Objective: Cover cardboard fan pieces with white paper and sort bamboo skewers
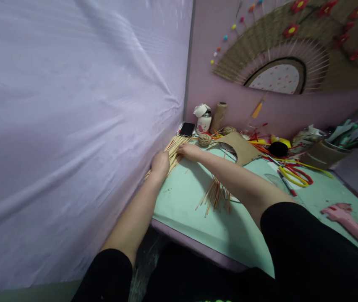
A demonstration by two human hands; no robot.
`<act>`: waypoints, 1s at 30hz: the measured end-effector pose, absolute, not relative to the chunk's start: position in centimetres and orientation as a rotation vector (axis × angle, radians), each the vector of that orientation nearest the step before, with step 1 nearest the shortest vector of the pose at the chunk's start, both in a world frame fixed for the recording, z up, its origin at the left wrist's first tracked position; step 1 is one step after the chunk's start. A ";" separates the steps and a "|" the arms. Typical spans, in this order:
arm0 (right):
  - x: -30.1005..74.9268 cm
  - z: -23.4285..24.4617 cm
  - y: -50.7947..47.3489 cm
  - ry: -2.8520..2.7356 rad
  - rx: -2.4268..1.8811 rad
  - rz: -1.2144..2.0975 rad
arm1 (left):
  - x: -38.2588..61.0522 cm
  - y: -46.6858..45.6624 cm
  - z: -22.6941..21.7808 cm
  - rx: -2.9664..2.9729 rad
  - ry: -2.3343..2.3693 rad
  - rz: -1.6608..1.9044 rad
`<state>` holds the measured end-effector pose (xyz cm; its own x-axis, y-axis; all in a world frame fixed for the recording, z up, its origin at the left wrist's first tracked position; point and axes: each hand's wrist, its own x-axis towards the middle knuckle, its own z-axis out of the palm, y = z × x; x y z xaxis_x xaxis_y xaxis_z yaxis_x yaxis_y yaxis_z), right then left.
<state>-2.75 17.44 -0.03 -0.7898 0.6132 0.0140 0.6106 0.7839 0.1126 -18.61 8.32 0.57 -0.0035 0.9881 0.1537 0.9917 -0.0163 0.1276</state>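
Note:
A bundle of thin wooden sticks (173,147) lies along the left edge of a mint-green table (181,197), against a pale lilac sheet. My left hand (160,164) is closed around the near part of the bundle. My right hand (190,152) rests on the far part of the same sticks, its fingers curled over them. A second, smaller fan of sticks (214,195) lies on the table under my right forearm.
A ball of twine (204,139), a white jar (203,120), a cardboard piece (241,146), yellow-handled scissors (293,176) and a pink glue gun (350,222) lie on the table. A decorated stick fan (287,58) hangs on the back wall. A black phone (187,128) leans in the corner.

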 end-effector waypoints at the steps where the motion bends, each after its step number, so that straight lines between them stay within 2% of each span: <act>1: -2.9 0.1 17.6 2.945 0.977 0.222 | -18.6 8.2 0.6 -2.205 -2.198 -0.307; 9: -3.0 0.4 17.8 3.002 0.880 0.327 | -18.5 7.2 0.0 -2.337 -2.075 -0.475; 14: -2.2 -0.5 17.4 3.029 1.005 0.271 | -18.8 7.5 -0.5 -2.418 -1.995 -0.389; 18: -1.6 -0.9 16.8 3.062 0.887 0.182 | -18.8 7.7 -0.8 -2.407 -1.993 -0.369; 30: -2.1 0.1 17.1 2.914 0.521 0.436 | -18.7 7.9 -0.8 -2.408 -2.058 -0.341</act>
<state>-2.15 17.09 0.05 -0.9286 0.3589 -0.0945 0.3154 0.8974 0.3084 -18.73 7.93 -0.82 0.1430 0.9807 0.1333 0.9712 -0.1649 0.1717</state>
